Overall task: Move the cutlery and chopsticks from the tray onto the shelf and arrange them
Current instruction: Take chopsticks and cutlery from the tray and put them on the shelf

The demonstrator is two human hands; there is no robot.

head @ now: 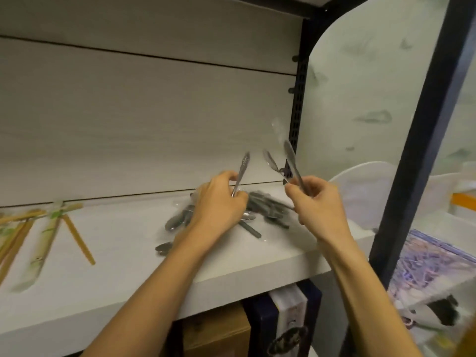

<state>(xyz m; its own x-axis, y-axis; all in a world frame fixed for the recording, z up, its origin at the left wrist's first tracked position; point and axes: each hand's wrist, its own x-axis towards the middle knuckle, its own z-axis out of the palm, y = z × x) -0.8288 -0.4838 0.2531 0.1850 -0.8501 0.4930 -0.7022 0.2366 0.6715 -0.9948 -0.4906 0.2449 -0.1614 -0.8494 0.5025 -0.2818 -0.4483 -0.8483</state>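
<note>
Your left hand point(219, 199) grips one utensil handle point(240, 173); your right hand point(313, 202) pinches wrapped cutlery point(291, 161). Most cutlery point(260, 207) and the chopsticks point(49, 230) already lie on the shelf point(128, 266), heaped; arranging remains. No tray shows.

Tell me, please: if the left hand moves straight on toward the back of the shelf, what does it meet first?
Probably the shelf's white back panel. The left hand, gripping a metal cutlery piece, points up and back over the cutlery pile. Nothing else shows between them, though depth is hard to judge.

Wrapped steel cutlery point(260, 207) heaped on shelf point(128, 266)
</note>
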